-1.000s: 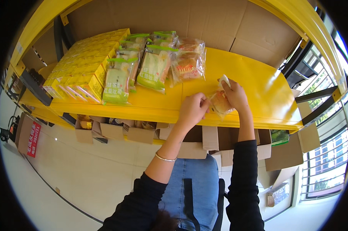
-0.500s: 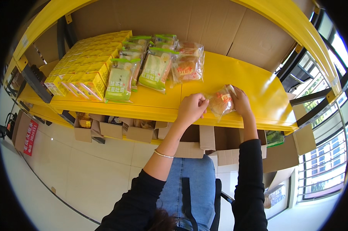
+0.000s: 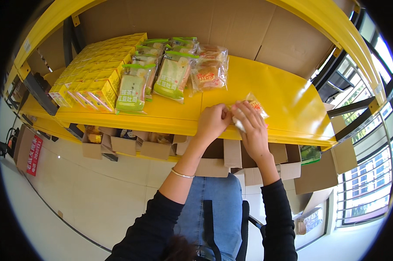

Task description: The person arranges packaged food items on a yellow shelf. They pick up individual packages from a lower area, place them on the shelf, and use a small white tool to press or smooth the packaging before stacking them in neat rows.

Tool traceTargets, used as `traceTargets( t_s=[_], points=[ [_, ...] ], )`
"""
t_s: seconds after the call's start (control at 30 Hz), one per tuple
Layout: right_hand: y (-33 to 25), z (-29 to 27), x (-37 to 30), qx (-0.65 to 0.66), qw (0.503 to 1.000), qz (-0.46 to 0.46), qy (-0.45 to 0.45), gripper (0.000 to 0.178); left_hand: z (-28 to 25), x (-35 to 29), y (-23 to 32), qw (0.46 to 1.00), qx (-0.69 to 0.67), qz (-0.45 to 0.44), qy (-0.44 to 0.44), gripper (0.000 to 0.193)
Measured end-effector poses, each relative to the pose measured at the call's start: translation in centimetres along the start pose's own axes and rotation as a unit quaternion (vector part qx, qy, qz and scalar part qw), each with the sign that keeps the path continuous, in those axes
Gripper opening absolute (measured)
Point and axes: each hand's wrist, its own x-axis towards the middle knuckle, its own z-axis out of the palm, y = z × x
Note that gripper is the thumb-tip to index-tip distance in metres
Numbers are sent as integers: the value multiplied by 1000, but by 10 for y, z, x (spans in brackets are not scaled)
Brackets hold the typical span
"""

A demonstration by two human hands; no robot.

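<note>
A bun in a clear bag with red and gold print (image 3: 258, 106) lies near the front edge of the yellow shelf (image 3: 287, 100), mostly covered by my right hand (image 3: 252, 124). The fingers of that hand are held together and bent over the bag. A whitish crumpled bit (image 3: 239, 125) shows under them; I cannot tell whether it is part of the bag. My left hand (image 3: 213, 119) is closed in a pinch close against the right fingertips. What it pinches is hidden.
Bagged buns (image 3: 209, 75) stand at the back middle, beside green-and-clear bags of sliced bread (image 3: 172, 78). Rows of small yellow boxes (image 3: 103, 69) fill the shelf's left. Open cardboard boxes (image 3: 211, 167) sit below the front edge, and a dark upright (image 3: 335, 65) is at right.
My right hand has left the bag's right side and moved left, now over its front and left part. The left hand has shifted slightly left and stays closed.
</note>
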Motion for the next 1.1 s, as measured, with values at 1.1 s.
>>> traceTargets(
  t_s=[1.1],
  points=[
    [4,23,-18,39,962,203,176,40,-2,-20,16,966,155,197,64,56]
  ],
)
